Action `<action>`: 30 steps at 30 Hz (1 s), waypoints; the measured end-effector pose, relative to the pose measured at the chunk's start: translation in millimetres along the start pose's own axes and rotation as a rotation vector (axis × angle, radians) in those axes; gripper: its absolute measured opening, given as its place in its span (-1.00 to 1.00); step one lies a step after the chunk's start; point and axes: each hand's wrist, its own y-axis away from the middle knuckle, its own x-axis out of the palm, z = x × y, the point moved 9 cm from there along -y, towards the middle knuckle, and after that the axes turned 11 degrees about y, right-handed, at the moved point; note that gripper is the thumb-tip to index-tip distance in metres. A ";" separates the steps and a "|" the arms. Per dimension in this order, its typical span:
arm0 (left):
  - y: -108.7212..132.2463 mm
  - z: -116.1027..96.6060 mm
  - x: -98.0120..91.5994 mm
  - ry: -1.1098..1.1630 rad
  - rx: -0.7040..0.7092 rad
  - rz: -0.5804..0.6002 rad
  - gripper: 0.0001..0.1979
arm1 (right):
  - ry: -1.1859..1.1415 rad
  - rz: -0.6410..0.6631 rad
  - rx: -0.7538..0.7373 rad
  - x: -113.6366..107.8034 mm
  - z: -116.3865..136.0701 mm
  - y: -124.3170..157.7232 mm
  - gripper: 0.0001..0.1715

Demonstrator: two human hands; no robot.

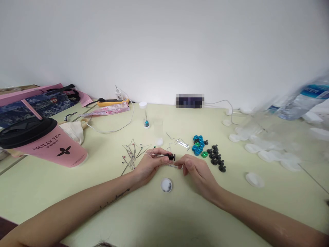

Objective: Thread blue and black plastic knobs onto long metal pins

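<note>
Forearms (pixel 84 207) Forward, Black Part (pixel 170 157) in Our Left Hand (pixel 149 165)

Angled inward, our bare forearms rise from the lower left and lower right corners, the left one bearing a dark inked line. Just below the centre of the frame, we have that hand's thumb and fingers closed on the small black part, whose round end faces right. Our right hand (pixel 196 171), beside it, curls its fingers at the end of a thin metal rod (pixel 175 166); we cannot tell whether they grip it.

Below the two hands we see a round white dish (pixel 164 184) with small dark bits along its right side. Left of centre lies a loose spread of bent rods (pixel 131 156). Right of centre we have clustered blue knobs (pixel 197 150), a green knob (pixel 204 154) and a group of black pieces (pixel 216 158). At far left a pink cup (pixel 63 147) stands on the pale table (pixel 149 223).
</note>
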 end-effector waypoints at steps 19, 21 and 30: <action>14.8 -13.0 28.8 -0.294 0.220 0.263 -0.83 | 0.151 0.124 -0.080 10.8 11.7 5.5 -0.83; 16.4 -12.1 30.5 -0.296 0.227 0.281 -0.79 | 0.163 0.134 -0.094 11.6 13.4 5.2 -0.82; 23.0 -19.2 39.6 -0.489 0.369 0.388 -0.78 | 0.241 0.172 -0.288 20.4 24.9 12.7 -0.68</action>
